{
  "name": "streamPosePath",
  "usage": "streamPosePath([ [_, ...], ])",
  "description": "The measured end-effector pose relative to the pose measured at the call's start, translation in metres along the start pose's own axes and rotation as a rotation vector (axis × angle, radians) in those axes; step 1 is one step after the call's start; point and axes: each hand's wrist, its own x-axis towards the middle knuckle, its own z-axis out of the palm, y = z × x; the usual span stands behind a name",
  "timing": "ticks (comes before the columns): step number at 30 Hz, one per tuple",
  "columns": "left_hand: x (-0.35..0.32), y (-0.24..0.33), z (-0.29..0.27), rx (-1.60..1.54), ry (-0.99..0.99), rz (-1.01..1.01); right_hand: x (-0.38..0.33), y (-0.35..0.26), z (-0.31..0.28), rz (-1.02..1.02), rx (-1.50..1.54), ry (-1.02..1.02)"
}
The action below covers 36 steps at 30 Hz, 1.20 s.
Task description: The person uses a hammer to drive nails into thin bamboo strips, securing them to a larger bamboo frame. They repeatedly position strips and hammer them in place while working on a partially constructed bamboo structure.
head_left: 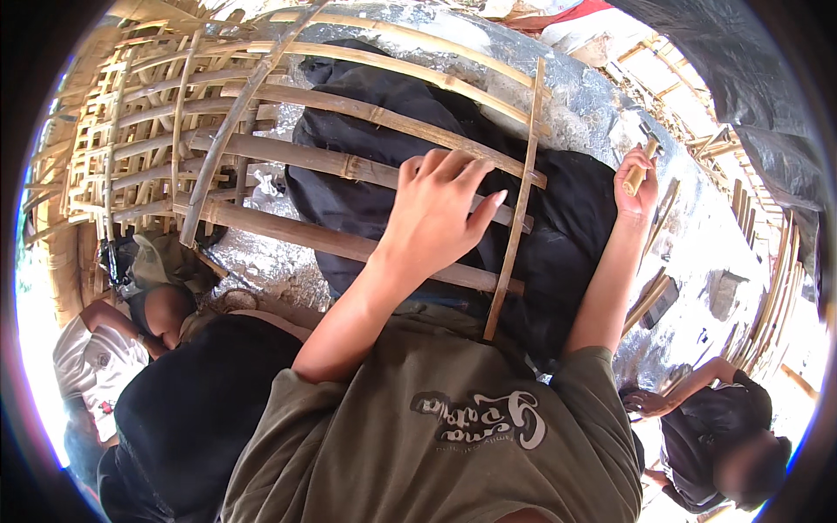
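Note:
A frame of split bamboo slats (292, 155) lies across my lap, joined by thin crosspieces. My left hand (443, 200) is over the middle slats, palm down, fingers bent and thumb held apart. Nothing shows in that hand, though the undersides of its fingers are hidden. The nearest crosspiece (518, 222) stands just right of its thumb. Raised off to the right, my right hand (639, 186) is closed around the wooden handle of a hammer (636, 179); its metal head points away from me.
Black cloth (366, 105) covers my legs beneath the slats. More bamboo lattice (139, 113) stands at the far left. One person (113, 349) sits at the left, another (715, 427) at the lower right. Bamboo strips (776, 296) lean at right, and a dark tarp (758, 78) hangs above them.

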Motion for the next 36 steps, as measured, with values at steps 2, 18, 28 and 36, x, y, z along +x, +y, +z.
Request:
streamPosePath([
  [2, 0.008, -0.001, 0.015, 0.047, -0.009, 0.013, -0.002, -0.001, 0.001, 0.008, -0.013, -0.007],
  [18, 0.002, -0.031, 0.053, 0.254, -0.067, 0.016, -0.004, 0.006, 0.004, -0.009, -0.014, 0.019],
  [28, 0.005, -0.034, 0.055, 0.137, -0.030, 0.005, -0.006, 0.007, 0.007, 0.008, -0.004, 0.022],
  [36, 0.017, -0.034, 0.040, -1.054, 0.292, -0.539, -0.004, 0.007, 0.003, 0.006, -0.003, 0.003],
])
